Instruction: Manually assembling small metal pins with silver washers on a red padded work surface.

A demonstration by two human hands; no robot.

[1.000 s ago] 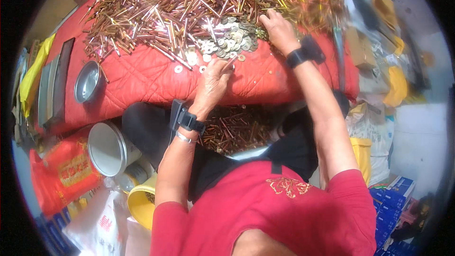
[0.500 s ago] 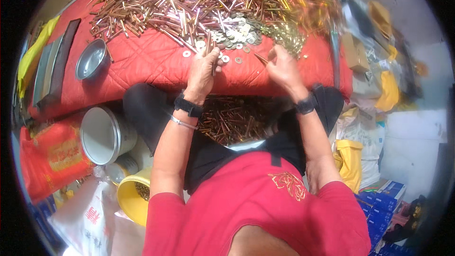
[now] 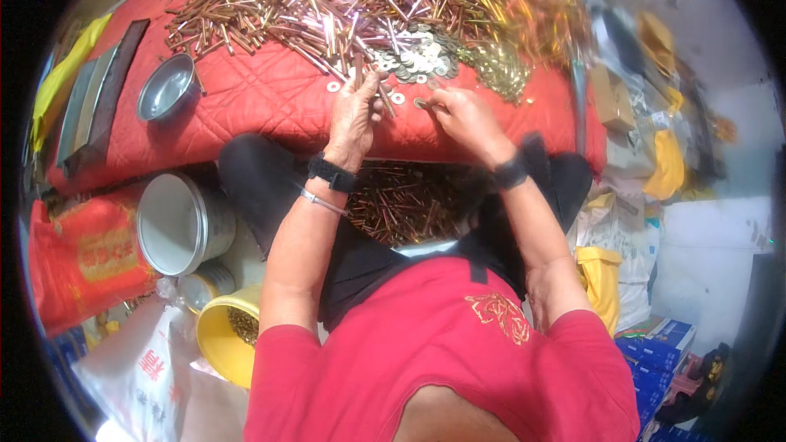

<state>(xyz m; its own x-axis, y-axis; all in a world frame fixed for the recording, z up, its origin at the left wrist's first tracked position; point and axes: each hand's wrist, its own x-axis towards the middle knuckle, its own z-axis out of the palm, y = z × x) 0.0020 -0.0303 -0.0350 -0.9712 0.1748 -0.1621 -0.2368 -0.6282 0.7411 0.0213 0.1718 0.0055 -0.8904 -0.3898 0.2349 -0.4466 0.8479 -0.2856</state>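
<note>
My left hand [image 3: 352, 123] is closed around a few thin copper-coloured rods [image 3: 359, 69], which stick out past the fingers. My right hand [image 3: 468, 121] pinches a small washer [image 3: 420, 103] at its fingertips, a short way to the right of the left hand. Just beyond both hands lies a heap of flat round washers [image 3: 422, 57], with a few loose ones near the left fingers. Behind it spreads a big pile of copper-coloured rods [image 3: 270, 4]. Small gold-coloured pieces [image 3: 503, 74] lie to the right of the washers.
A red quilted cloth [image 3: 254, 94] covers the work surface, with a metal bowl [image 3: 166, 88] at its left. More rods [image 3: 401, 209] lie below, between my knees. A white bucket [image 3: 202, 225] and a yellow bucket [image 3: 219, 348] stand at lower left. Bags and boxes [image 3: 655, 352] line the right.
My right hand has moved left, closer to the left hand. The rod at its fingertips is gone, and a washer is there now. The left hand still holds rods.
</note>
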